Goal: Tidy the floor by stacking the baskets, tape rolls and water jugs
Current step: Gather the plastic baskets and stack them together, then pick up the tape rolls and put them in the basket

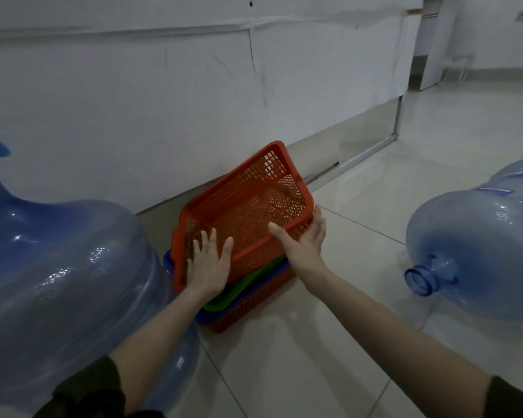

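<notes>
Two bare forearms reach out from dark sleeves (88, 390) toward the basket stack (248, 292) on the tiled floor (360, 297). A large blue water jug (58, 267) lies on its side just left of the stack, its bulging wall almost against the stack's left edge. A second, paler jug (477, 251) lies on its side well apart to the right of the stack, its open neck pointing toward it.

The left hand (209, 268) lies flat on the near left corner of the top orange basket (254, 200), fingers straight and spread, pressing against the mesh wall. The right hand (304, 242) meets the same basket's near right corner: the thumb reaches over the rim to the inside, the straight fingers lie along the outside, the hand spread wide rather than curled.

The orange basket sits tilted on the stack, its far end raised and its near end low. Under it a green basket (245, 280) nests in a blue basket (242, 294), which sits in a red-orange basket (254, 304) resting on the floor.

Beyond the stack stands a white wall (163, 101) with scuff marks.
</notes>
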